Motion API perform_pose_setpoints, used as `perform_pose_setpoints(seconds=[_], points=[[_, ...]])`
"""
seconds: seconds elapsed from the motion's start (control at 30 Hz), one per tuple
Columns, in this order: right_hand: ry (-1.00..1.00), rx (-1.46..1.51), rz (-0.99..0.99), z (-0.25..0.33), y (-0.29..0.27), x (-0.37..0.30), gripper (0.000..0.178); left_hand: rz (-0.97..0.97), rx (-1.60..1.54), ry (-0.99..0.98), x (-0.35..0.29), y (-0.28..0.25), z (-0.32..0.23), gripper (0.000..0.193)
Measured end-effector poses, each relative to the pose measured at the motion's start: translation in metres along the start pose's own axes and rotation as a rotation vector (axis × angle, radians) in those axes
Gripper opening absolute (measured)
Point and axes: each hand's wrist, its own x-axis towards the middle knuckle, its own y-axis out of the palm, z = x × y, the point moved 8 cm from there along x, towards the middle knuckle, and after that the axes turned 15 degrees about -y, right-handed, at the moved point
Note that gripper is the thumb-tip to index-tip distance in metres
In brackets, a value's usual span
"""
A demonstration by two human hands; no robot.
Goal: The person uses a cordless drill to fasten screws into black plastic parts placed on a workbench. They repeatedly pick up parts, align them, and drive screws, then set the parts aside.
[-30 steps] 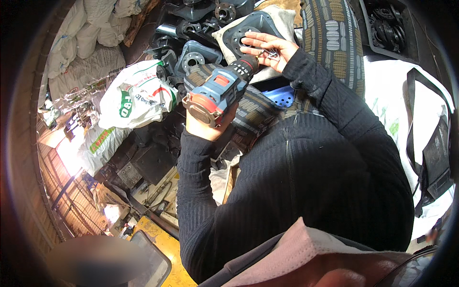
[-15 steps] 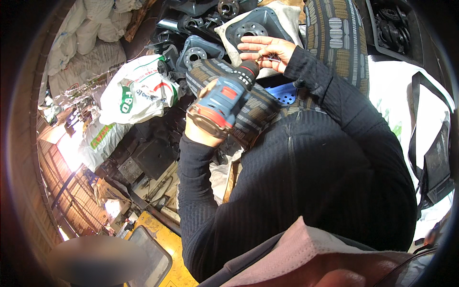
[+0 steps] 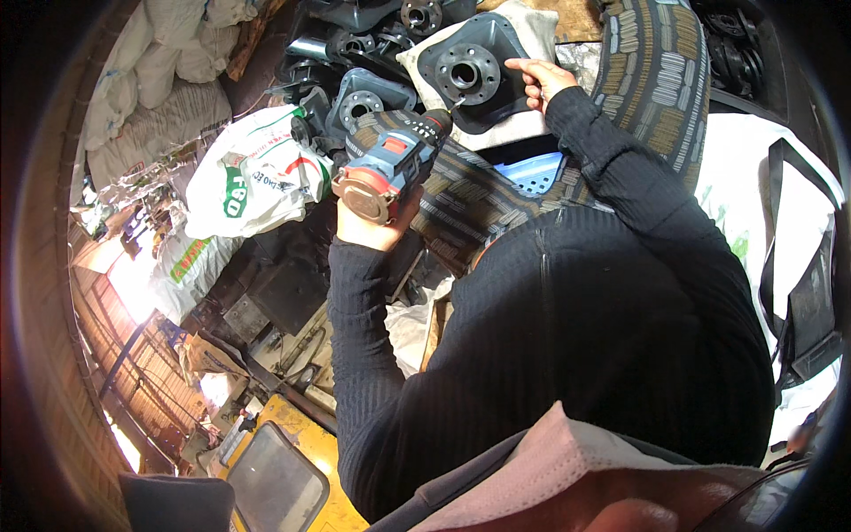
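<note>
My left hand [image 3: 377, 229] grips a blue and black cordless drill [image 3: 399, 152] with red trim. Its bit points up and right, ending just short of a dark metal part [image 3: 483, 86]. That part has a flared body and a round hub flange pierced with bolt holes, and it rests on a white cloth [image 3: 523, 127]. Over its right edge is my right hand [image 3: 547, 82], index finger reaching left and the other fingers curled in. Whether something small sits in those curled fingers is too small to make out.
More dark flanged parts [image 3: 362, 108] are heaped at the far left. Patterned fabric [image 3: 651, 97] curves down the right, with a blue perforated plastic piece [image 3: 532, 175] between its folds. White plastic bags [image 3: 259, 173] lie left; a black crate [image 3: 709, 89] stands far right.
My right hand has moved off the drill's tip to the right, and its spread fingers have curled. The drill has shifted slightly left, and the flange is uncovered.
</note>
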Motion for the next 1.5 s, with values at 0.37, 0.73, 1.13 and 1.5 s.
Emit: perform_pose_setpoints(seconds=[0.37, 0.73, 1.13, 1.5], points=[[-0.189, -0.462, 0.046, -0.021, -0.003, 0.053, 0.03, 0.105, 0.099, -0.026, 0.05, 0.02, 0.014, 0.053], [-0.144, -0.541, 0.134, -0.028, -0.004, 0.052, 0.037, 0.273, 0.369, 0.126, 0.062, 0.037, 0.001, 0.06], [-0.059, -0.593, 0.211, -0.002, 0.008, 0.042, 0.027, 0.296, 0.503, 0.09, 0.071, 0.051, 0.01, 0.055], [0.109, 0.322, 0.329, 0.023, 0.015, -0.003, 0.036, -0.038, 0.111, 0.303, -0.003, 0.01, -0.057, 0.029]])
